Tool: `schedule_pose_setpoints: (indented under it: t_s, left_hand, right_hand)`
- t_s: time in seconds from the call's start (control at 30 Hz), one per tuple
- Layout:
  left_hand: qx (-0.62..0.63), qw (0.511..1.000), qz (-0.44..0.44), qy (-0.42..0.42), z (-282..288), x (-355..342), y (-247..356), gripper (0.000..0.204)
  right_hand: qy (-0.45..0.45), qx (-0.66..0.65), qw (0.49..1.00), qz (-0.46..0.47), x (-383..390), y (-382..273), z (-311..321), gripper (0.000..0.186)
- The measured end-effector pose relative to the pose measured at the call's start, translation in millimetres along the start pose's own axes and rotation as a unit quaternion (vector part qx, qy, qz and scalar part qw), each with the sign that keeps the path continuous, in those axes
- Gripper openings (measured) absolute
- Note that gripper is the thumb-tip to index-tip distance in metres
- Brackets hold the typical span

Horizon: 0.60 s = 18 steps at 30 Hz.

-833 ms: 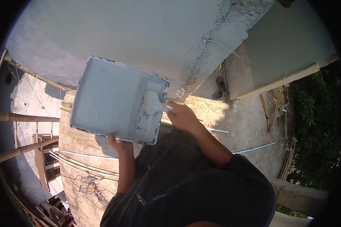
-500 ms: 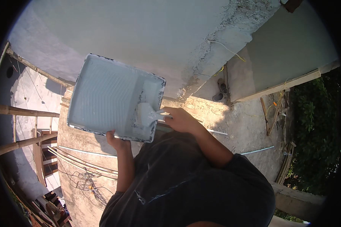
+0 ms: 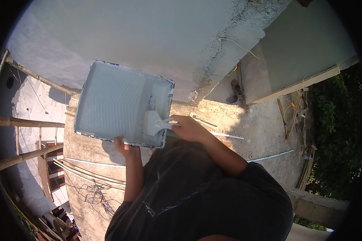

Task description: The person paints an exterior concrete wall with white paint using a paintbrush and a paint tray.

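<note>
A paint tray (image 3: 108,96) with a ribbed slope and smeared edges is held out in front of my body. My left hand (image 3: 126,148) grips its near edge from below, thumb over the rim. Pale grey-blue paint covers the tray. My right hand (image 3: 187,127) is closed round the handle of a wide paint brush (image 3: 153,122), whose head lies in the tray's deeper right end. The handle is coated with paint too.
A partly painted wall (image 3: 140,32) rises ahead, its right edge rough. Thin poles (image 3: 88,174) and tangled wire (image 3: 96,195) lie on the concrete floor at left. Bamboo rails (image 3: 28,120) stand beyond. A pair of slippers (image 3: 234,93) and green foliage (image 3: 330,120) are at right.
The brush head has turned slightly in the tray's deep end, and its broad face shows more. The tray has shifted very little. Both hands keep their holds.
</note>
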<state>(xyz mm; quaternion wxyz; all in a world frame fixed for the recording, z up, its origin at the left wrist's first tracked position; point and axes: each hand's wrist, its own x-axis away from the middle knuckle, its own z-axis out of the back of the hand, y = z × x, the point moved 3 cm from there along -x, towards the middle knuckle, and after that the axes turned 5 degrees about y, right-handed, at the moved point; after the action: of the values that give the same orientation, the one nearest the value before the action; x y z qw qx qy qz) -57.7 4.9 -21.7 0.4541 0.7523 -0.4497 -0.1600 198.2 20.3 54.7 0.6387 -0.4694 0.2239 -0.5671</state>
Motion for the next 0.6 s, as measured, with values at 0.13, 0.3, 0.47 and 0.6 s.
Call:
schedule_pose_setpoints:
  t_s: [0.13, 0.3, 0.47, 0.6]
  left_hand:
    - [0.031, 0.999, 0.015, -0.014, 3, 1, 1, 0.023]
    - [0.031, 0.998, -0.027, -0.051, -1, 8, 0, 0.011]
    - [-0.014, 0.997, -0.033, -0.062, 1, 3, -2, 0.026]
    - [0.076, 0.976, 0.165, 0.118, -14, 12, 8, 0.055]
  right_hand:
    - [0.115, -0.016, 0.993, 0.013, -8, -3, 38, 0.031]
    - [0.117, 0.013, 0.993, -0.015, -14, 0, 39, 0.032]
    - [0.034, 0.051, 0.998, -0.01, 10, -1, -15, 0.04]
    - [0.022, 0.032, 0.999, -0.024, 9, 0, -7, 0.039]
